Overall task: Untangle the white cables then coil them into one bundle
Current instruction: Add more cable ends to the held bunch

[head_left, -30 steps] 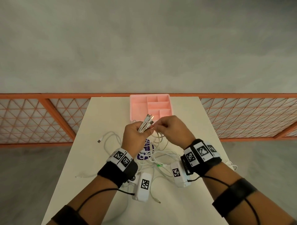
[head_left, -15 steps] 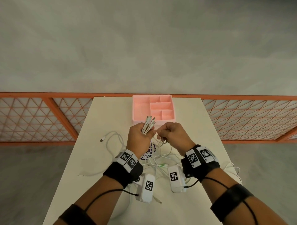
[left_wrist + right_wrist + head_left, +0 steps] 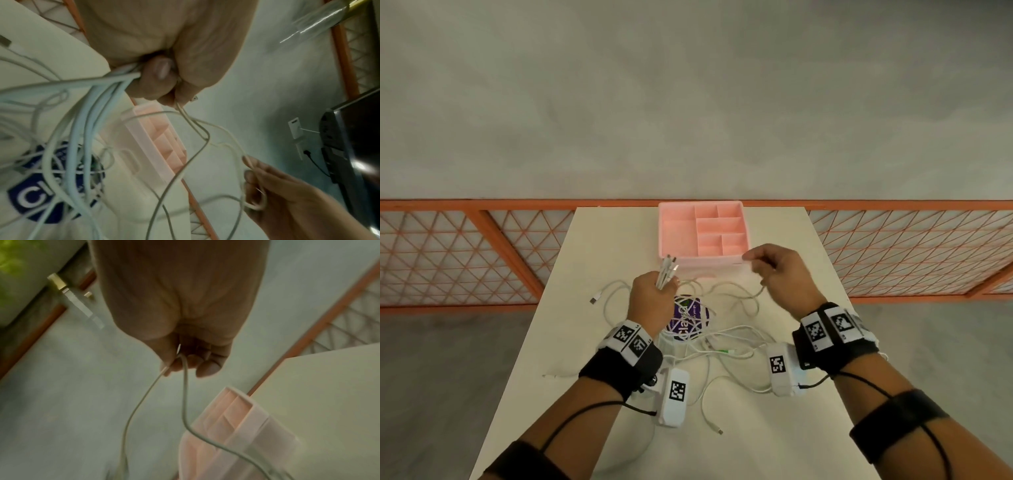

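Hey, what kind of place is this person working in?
Probably an indoor workshop or test area, not a home: a plain white table on a bare grey concrete floor, fenced by an orange metal mesh barrier, with a pink divided tray.

Cables — smooth white plastic sheathing, with shiny metal plug tips. Tray — pink moulded plastic, matt. Table: smooth, pale, matt top. Wrist straps: black cloth.
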The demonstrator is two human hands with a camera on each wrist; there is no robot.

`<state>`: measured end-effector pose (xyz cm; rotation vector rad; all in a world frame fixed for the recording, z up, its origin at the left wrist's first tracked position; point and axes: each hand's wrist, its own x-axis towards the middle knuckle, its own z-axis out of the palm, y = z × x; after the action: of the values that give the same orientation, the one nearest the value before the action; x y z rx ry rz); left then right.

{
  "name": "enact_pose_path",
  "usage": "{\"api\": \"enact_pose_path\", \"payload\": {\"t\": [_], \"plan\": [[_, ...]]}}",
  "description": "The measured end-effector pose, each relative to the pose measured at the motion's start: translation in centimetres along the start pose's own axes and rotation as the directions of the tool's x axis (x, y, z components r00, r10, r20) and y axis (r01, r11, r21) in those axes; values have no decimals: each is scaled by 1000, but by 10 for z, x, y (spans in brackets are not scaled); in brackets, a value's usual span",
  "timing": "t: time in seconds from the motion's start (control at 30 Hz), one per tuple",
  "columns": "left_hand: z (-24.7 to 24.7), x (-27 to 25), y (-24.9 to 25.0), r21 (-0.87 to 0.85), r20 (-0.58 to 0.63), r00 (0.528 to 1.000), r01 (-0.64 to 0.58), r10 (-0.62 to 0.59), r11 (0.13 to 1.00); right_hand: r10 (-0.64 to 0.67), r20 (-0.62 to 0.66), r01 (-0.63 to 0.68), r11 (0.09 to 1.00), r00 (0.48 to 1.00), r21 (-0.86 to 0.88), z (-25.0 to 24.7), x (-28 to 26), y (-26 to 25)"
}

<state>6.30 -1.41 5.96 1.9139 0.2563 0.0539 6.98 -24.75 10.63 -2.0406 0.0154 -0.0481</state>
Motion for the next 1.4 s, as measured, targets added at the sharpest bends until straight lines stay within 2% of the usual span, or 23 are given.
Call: {"api": "enact_pose_path", "payload": {"t": [0.07, 0.17, 0.23, 0.27, 0.33, 0.37, 0.43, 0.5, 0.53, 0.57, 0.6, 0.63, 0.7, 0.77, 0.83, 0.97, 1.0, 1.07, 1.1, 1.2, 1.23, 1.3, 1.4], "plan": [[-10, 7, -13, -33, -33, 996, 81, -82, 996, 74, -62, -69, 994, 995, 85, -16, 4, 5], [-19, 15, -30, -86, -76, 984, 153, -160, 985, 190, -85, -168, 962, 978, 216, -35, 9, 10], [-20, 15, -34, -79, -96, 979, 170, -177, 982, 290, -172, -210, 903, 942, 374, -51, 14, 12], [-21, 15, -35, -72, -102, 978, 175, -182, 982, 345, -246, -197, 857, 906, 475, -63, 17, 11], [-24, 15, -38, -79, -113, 974, 187, -196, 979, 488, -368, -124, 718, 791, 685, -95, 22, 11], [-26, 15, -40, -88, -121, 970, 199, -208, 976, 538, -415, -92, 683, 734, 724, -112, 24, 13], [-28, 16, -42, -107, -137, 962, 222, -235, 969, 574, -494, -192, 756, 653, 626, -136, 21, 11], [-29, 17, -42, -133, -145, 957, 232, -250, 964, 618, -538, -258, 759, 573, 598, -155, 13, 15], [-28, 18, -42, -152, -151, 955, 235, -257, 960, 637, -538, -252, 743, 552, 620, -162, 13, 25], [-27, 18, -41, -178, -151, 952, 239, -267, 954, 630, -529, -200, 729, 568, 654, -165, 14, 35], [-26, 19, -41, -206, -143, 952, 239, -271, 949, 638, -530, -173, 715, 559, 678, -171, 15, 48], [-24, 20, -40, -229, -129, 955, 233, -266, 945, 662, -530, -177, 698, 529, 694, -172, 14, 59], [-20, 20, -38, -238, -102, 966, 207, -236, 949, 685, -522, -239, 695, 509, 678, -163, 11, 73], [-15, 20, -34, -222, -92, 976, 175, -199, 959, 743, -490, -275, 642, 456, 716, -147, 11, 84], [-14, 20, -31, -171, -99, 981, 150, -168, 974, 769, -418, -299, 594, 483, 747, -130, 8, 85], [-16, 14, -27, -42, -85, 992, 85, -88, 995, 719, -298, -324, 589, 628, 740, -101, 4, 81], [-17, 13, -26, -33, -92, 993, 74, -77, 997, 683, -267, -316, 601, 679, 734, -95, 4, 76], [-18, 13, -23, -56, -136, 988, 67, -74, 996, 587, -204, -317, 660, 783, 682, -87, 6, 61], [-19, 14, -21, -97, -160, 984, 59, -74, 994, 524, -181, -317, 718, 832, 620, -85, 7, 53], [-20, 18, -6, -211, -187, 981, 8, -48, 977, 295, -31, -273, 915, 955, 297, -77, 5, 23], [-20, 18, 2, -241, -164, 986, -11, -29, 971, 235, 52, -240, 950, 971, 201, -73, 3, 12], [-15, 13, 23, -318, -66, 996, -70, 52, 946, 159, 197, -181, 979, 967, 97, -62, 0, -8], [-3, -1, 49, -431, 121, 970, -141, 212, 891, 59, 329, -120, 978, 943, 170, -44, -4, -33]]}}
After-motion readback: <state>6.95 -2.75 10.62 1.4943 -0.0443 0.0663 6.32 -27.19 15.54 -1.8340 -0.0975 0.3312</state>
